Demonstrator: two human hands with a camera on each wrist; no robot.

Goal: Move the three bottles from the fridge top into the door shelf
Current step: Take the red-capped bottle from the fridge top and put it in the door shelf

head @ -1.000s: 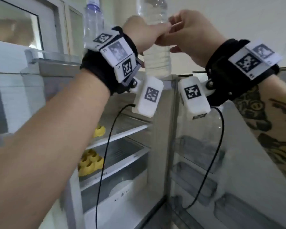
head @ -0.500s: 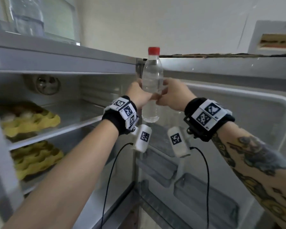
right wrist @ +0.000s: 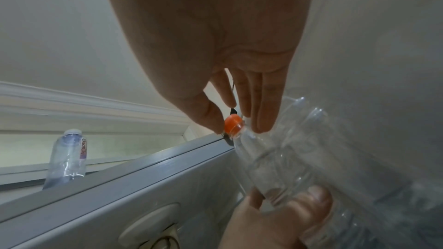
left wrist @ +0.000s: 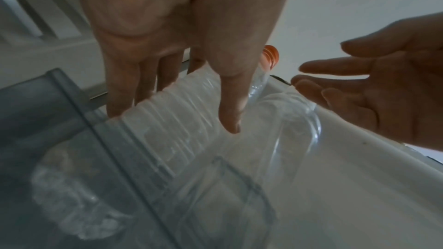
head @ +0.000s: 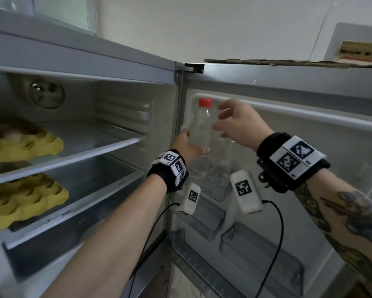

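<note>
Door shelf (head: pixel 218 191), frame centre: held red-capped bottle (head: pixel 200 134) upright, second clear bottle (head: pixel 220 166) beside it. Left hand (head: pixel 186 146) gripped the red-capped bottle; right hand (head: pixel 237 123) loose, fingers apart. Fridge top, left of right-wrist view: labelled bottle (right wrist: pixel 67 158).

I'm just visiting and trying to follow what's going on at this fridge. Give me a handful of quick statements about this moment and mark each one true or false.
1. The red-capped bottle stands in the door shelf. True.
2. The right hand is clenched tightly round the red cap. False: its fingers are spread loosely beside the bottle's neck and hold nothing.
3. The left hand is at the bottle's lower body. True.
4. Every bottle has left the fridge top. False: the right wrist view shows a labelled bottle standing up there.
5. The yellow egg trays sit in the door shelf. False: they lie on the shelves inside the fridge.
</note>
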